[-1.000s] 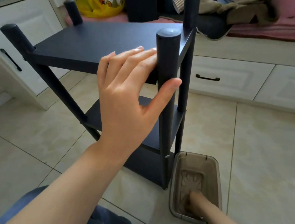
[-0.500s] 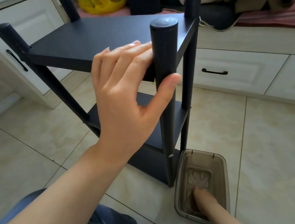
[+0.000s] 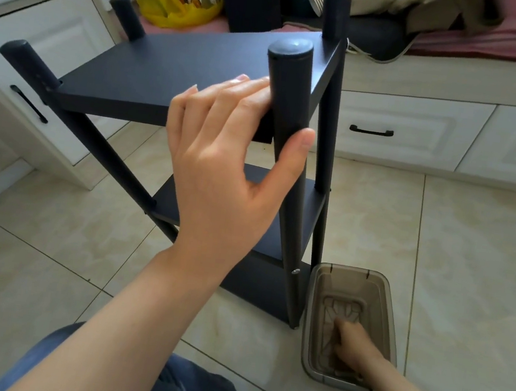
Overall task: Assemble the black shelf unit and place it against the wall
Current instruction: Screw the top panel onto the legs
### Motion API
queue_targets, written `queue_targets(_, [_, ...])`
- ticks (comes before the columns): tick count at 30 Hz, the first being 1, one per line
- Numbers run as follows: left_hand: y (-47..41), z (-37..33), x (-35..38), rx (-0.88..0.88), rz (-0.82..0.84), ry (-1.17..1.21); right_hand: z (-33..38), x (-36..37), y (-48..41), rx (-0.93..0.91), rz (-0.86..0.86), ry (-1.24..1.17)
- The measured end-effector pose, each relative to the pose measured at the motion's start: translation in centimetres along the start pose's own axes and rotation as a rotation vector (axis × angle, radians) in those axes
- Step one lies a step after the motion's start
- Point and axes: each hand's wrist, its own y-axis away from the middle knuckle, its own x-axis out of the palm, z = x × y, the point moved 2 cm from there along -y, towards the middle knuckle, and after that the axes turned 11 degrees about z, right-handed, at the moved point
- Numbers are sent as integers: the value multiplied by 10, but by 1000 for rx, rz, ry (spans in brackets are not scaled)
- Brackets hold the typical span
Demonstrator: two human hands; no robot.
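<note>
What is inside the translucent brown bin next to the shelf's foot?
The right hand reaches into the brown bin, fingers down on its patterned base. Whatever they may be picking up is hidden under the hand.

Beige glossy tiled floor (image 3: 468, 270) under me. Black three-tier shelf unit (image 3: 181, 65) stands upright on it. Translucent grey-brown rectangular plastic bin (image 3: 389, 309) sits just beside its near right post. White drawer cabinets (image 3: 405, 125) border the floor.
</note>
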Motion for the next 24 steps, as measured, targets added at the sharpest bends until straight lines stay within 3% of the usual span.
queue_targets(7, [-1, 1, -1, -4, 12, -4, 11, -9, 2, 64, -72, -157])
queue_targets(15, [-4, -3, -7, -58, 59, 7, 51, -73, 32, 45, -414, -891])
queue_targets(19, [-6, -3, -11, -66, 77, 21, 102, -120, 73, -103, -574, -1242])
queue_targets(24, [-8, -6, -16, -109, 147, 35, 169, -167, 137, -363, -773, -1264])
